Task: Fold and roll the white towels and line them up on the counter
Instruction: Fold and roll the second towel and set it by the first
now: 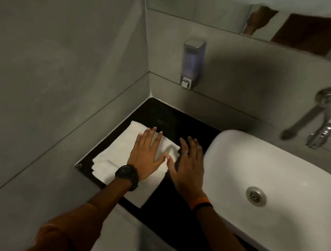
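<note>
A white towel [119, 150] lies flat on the black counter [177, 206], in the corner by the grey wall. It is folded into a long strip whose near end hangs slightly over the counter's front edge. My left hand [147, 155] presses flat on the towel's middle, fingers spread, with a black watch on the wrist. My right hand [189, 168] lies flat just beside it, thumb on the towel's right edge and fingers over the bare counter, a ring on one finger. Neither hand grips anything. The towel's right part is wrinkled between the two thumbs.
A white basin [293, 190] sits on the counter right of my right hand. A chrome wall tap [323, 121] hangs above it. A soap dispenser [191, 64] is fixed on the back wall. Grey walls close in the left and back. A mirror [202, 4] runs along the top.
</note>
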